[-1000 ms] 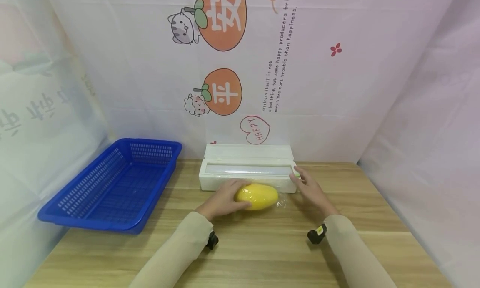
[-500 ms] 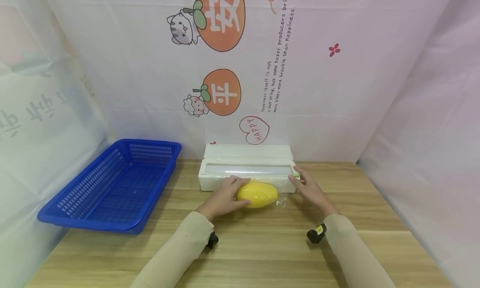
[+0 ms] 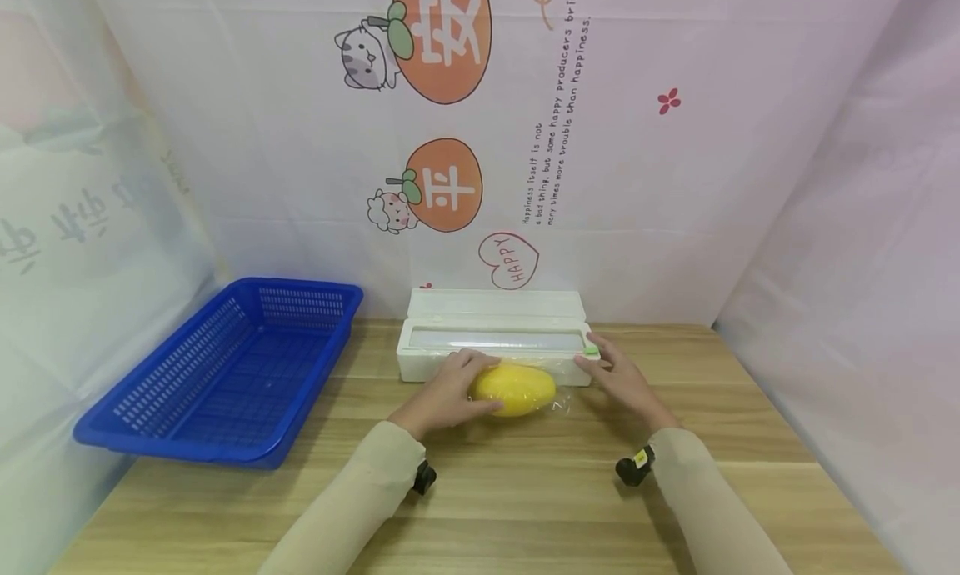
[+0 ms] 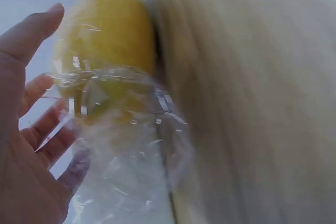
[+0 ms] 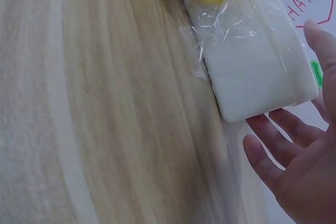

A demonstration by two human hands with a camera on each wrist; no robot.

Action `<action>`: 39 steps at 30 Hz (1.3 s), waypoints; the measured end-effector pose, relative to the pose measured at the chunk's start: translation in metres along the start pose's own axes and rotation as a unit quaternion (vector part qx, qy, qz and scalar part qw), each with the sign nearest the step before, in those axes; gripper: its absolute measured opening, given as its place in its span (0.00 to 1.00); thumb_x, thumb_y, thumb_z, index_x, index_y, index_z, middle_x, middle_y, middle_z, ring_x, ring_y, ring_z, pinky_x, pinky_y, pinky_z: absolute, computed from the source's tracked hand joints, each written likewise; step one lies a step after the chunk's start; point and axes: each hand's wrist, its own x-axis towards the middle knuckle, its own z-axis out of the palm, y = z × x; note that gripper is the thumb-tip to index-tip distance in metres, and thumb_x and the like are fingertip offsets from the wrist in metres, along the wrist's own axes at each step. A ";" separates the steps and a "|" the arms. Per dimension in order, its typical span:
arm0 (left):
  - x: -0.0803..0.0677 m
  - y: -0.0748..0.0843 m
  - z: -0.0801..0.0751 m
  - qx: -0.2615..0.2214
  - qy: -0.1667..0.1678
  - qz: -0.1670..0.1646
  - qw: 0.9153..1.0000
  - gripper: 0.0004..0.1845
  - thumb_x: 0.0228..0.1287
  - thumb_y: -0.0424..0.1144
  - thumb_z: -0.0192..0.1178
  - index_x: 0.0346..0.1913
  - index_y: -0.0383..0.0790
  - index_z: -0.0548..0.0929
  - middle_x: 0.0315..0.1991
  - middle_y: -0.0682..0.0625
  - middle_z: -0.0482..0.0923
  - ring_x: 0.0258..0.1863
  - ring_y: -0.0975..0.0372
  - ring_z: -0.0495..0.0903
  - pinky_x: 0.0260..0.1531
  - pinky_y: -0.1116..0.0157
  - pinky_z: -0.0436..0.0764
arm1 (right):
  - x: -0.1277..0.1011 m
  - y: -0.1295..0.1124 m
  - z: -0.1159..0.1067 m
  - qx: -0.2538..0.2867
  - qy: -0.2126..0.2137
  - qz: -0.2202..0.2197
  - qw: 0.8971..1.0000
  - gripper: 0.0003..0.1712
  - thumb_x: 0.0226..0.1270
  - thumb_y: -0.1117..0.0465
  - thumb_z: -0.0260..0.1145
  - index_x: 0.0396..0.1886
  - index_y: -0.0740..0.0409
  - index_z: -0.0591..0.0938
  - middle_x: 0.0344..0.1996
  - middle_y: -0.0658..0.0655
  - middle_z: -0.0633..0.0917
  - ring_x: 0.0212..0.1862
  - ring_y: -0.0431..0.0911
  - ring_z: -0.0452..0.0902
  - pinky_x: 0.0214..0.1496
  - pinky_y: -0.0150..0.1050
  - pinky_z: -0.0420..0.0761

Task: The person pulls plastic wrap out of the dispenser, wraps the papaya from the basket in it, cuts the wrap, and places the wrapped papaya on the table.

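Observation:
A yellow mango-like fruit (image 3: 517, 390) lies against the front of a white cling-film box (image 3: 420, 367), wrapped in clear film (image 4: 121, 161). My left hand (image 3: 452, 396) is around the fruit's left end. In the left wrist view its fingers (image 4: 50, 124) are spread and loosely bent beside the fruit and film, with the thumb apart from the fruit. At the box's right end is my right hand (image 3: 622, 381). Its relaxed fingers (image 5: 273, 142) touch or nearly touch that end, near a green slider (image 3: 592, 350). The box lid (image 3: 495, 304) stands raised behind, showing the roll inside.
On the left of the wooden table (image 3: 540, 500) stands a blue plastic basket (image 3: 307, 392) with perforated sides. A white printed cloth (image 3: 637, 183) hangs behind the table, and cloth walls enclose both sides. A small black device (image 3: 633, 468) sits at the right wrist.
The fruit has shifted and turned very slightly under the left hand. The right hand has moved marginally, leaving more of the green slider visible. The box and basket stay in place.

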 end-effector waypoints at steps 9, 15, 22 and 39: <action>0.031 0.023 -0.014 0.025 -0.005 0.022 0.999 0.31 0.68 0.55 0.63 0.70 0.52 0.72 0.67 0.51 0.68 0.66 0.58 0.65 0.66 0.55 0.67 | 0.003 0.003 0.000 -0.001 0.011 0.021 1.000 0.48 0.67 0.35 0.64 0.80 0.43 0.56 0.72 0.65 0.67 0.61 0.60 0.73 0.58 0.56 0.77; 0.066 0.048 -0.014 0.019 -0.043 0.027 0.999 0.26 0.70 0.52 0.61 0.69 0.50 0.75 0.66 0.50 0.71 0.65 0.57 0.68 0.67 0.56 0.67 | 0.001 0.003 -0.001 0.005 0.012 0.027 1.000 0.48 0.65 0.34 0.65 0.80 0.39 0.58 0.72 0.65 0.67 0.59 0.60 0.75 0.56 0.54 0.79; 0.111 0.067 0.012 -0.025 -0.045 0.023 0.998 0.22 0.71 0.46 0.61 0.65 0.43 0.79 0.57 0.49 0.78 0.57 0.59 0.76 0.57 0.65 0.75 | 0.000 0.009 -0.002 0.034 0.019 0.016 0.999 0.45 0.65 0.36 0.67 0.79 0.37 0.61 0.71 0.63 0.70 0.59 0.59 0.76 0.54 0.51 0.81; 0.149 0.106 0.063 0.148 0.020 -0.080 0.986 0.12 0.69 0.52 0.64 0.52 0.57 0.88 0.44 0.60 0.85 0.37 0.67 0.81 0.32 0.72 0.79 | -0.001 0.016 0.000 0.062 0.032 -0.015 0.997 0.39 0.71 0.45 0.66 0.78 0.41 0.63 0.66 0.66 0.74 0.59 0.61 0.75 0.51 0.48 0.83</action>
